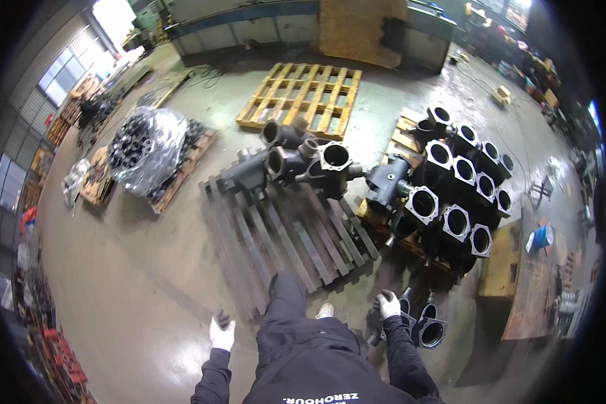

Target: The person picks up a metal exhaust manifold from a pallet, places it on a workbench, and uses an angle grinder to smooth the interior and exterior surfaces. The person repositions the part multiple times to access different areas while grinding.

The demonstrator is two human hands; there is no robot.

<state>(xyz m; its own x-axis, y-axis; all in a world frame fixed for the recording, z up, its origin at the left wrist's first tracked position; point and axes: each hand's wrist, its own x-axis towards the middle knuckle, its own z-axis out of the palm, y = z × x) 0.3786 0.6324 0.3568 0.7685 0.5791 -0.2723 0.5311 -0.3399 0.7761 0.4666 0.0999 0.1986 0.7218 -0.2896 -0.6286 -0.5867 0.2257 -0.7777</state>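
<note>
My right hand [388, 304], in a white glove, is closed on the top of a black casting [421, 326] that stands on the wet floor [148, 283] just beside my right leg. The fingers seem to wrap a rim or neck at its upper end; exactly how far they close I can't tell, since the glove hides it. My left hand [221, 332], also gloved, hangs out to the side with something small and dark at the fingertips; whether it grips that I cannot tell.

The casting looks like thick cast metal: I judge it heavy, rigid, not fragile, with a matte painted skin that could be slick given the wet floor. It has open round ports with paler machined rims facing up and outward. Those flanged ports and the neck look like the sound places to take hold.

Just ahead lies a dark pallet [283, 236] with a few similar castings [310, 165] at its far end. To the right, a second pallet carries tidy rows of them [451, 195]. Farther off sit a bare wooden pallet [303, 97] and a wrapped load [145, 148].
</note>
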